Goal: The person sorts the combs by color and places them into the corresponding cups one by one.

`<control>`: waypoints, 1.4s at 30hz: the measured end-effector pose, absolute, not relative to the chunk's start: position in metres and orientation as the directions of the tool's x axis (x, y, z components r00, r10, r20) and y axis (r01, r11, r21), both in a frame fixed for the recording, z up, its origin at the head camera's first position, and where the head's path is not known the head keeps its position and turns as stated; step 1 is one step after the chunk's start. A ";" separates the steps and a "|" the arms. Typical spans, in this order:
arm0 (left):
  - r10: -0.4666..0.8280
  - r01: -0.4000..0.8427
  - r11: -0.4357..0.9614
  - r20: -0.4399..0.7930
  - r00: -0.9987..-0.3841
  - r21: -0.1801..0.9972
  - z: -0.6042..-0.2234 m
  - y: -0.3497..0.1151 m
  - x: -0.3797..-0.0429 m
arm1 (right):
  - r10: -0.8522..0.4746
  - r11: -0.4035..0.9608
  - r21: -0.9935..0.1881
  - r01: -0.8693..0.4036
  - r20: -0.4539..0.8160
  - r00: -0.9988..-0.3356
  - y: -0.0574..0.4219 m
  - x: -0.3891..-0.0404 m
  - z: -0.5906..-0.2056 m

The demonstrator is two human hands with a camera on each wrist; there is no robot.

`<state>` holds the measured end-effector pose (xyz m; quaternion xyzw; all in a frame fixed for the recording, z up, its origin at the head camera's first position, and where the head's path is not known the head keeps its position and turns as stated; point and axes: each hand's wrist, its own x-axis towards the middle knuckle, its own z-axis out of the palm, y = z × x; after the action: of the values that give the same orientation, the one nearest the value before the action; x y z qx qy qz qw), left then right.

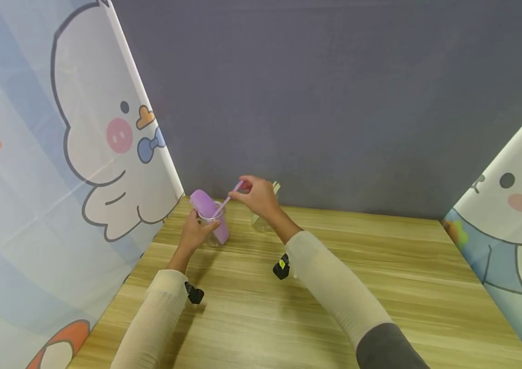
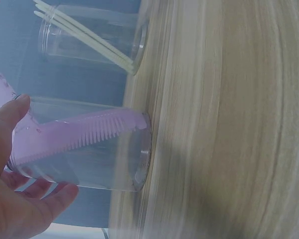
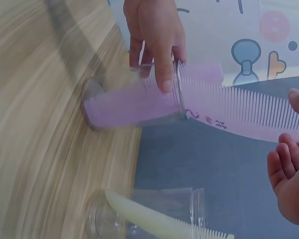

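Note:
My left hand (image 1: 194, 231) holds a clear jar (image 2: 102, 172) near its rim, thumb on one side and fingers on the other. The jar stands upright on the table. At the head view's centre, my right hand (image 1: 259, 197) pinches the upper end of a pink-purple comb (image 3: 239, 112) between thumb and fingers. Its lower end is inside the jar's mouth. Another purple comb (image 1: 203, 203) leans in the same jar, its top sticking out to the left. In the right wrist view, the held comb's teeth and small printed lettering show.
A second clear jar (image 1: 261, 224) stands to the right, partly behind my right hand and wrist. Pale yellow-green combs (image 3: 157, 216) lean inside it. A dark grey panel (image 1: 334, 102) rises behind the wooden table (image 1: 357, 266), with cartoon-printed sheets (image 1: 90, 102) at both sides.

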<state>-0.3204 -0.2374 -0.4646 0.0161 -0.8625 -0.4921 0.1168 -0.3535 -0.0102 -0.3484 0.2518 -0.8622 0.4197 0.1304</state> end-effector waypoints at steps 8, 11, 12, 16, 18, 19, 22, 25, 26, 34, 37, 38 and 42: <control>-0.127 0.103 0.495 0.189 -0.974 0.863 -0.464 -0.235 -0.319 | -0.521 0.429 -0.678 -0.597 0.355 -0.776 -0.016 -0.347 -0.346; -0.127 0.105 0.493 0.191 -0.973 0.864 -0.464 -0.234 -0.319 | -0.547 0.436 -0.655 -0.617 0.352 -0.760 -0.014 -0.348 -0.349; -0.128 0.105 0.492 0.191 -0.973 0.864 -0.464 -0.234 -0.319 | -0.549 0.438 -0.653 -0.619 0.351 -0.759 -0.013 -0.349 -0.351; -0.128 0.099 0.492 0.184 -0.974 0.865 -0.464 -0.233 -0.319 | -0.544 0.447 -0.657 -0.607 0.339 -0.768 -0.007 -0.351 -0.357; -0.127 0.097 0.492 0.181 -0.975 0.865 -0.463 -0.233 -0.318 | -0.539 0.459 -0.661 -0.593 0.323 -0.778 -0.003 -0.350 -0.359; -0.126 0.096 0.492 0.180 -0.976 0.865 -0.463 -0.233 -0.317 | -0.538 0.467 -0.661 -0.587 0.315 -0.782 -0.001 -0.350 -0.360; -0.127 0.095 0.494 0.180 -0.975 0.864 -0.463 -0.232 -0.317 | -0.537 0.491 -0.651 -0.579 0.297 -0.789 0.005 -0.350 -0.364; -0.131 0.096 0.494 0.183 -0.974 0.864 -0.463 -0.232 -0.318 | -0.547 0.503 -0.639 -0.582 0.286 -0.787 0.012 -0.351 -0.370; -0.133 0.095 0.497 0.184 -0.974 0.863 -0.463 -0.231 -0.318 | -0.553 0.506 -0.632 -0.588 0.285 -0.783 0.014 -0.352 -0.372; -0.137 0.108 0.489 0.199 -0.970 0.865 -0.464 -0.231 -0.319 | -0.567 0.538 -0.612 -0.580 0.246 -0.786 0.040 -0.355 -0.382; -0.139 0.140 0.483 0.234 -0.962 0.864 -0.461 -0.231 -0.320 | -0.554 0.547 -0.618 -0.565 0.239 -0.798 0.051 -0.356 -0.384; -0.140 0.158 0.478 0.253 -0.957 0.864 -0.460 -0.232 -0.320 | -0.550 0.547 -0.618 -0.564 0.243 -0.799 0.055 -0.356 -0.384; -0.173 0.201 0.498 0.324 -0.930 0.843 -0.450 -0.233 -0.320 | -0.528 0.549 -0.621 -0.559 0.261 -0.808 0.071 -0.357 -0.386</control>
<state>-0.3196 -0.2333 -0.4499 -0.0083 -0.8452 -0.5008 0.1865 -0.3570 0.0713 -0.3860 0.3090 -0.8798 0.3606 0.0216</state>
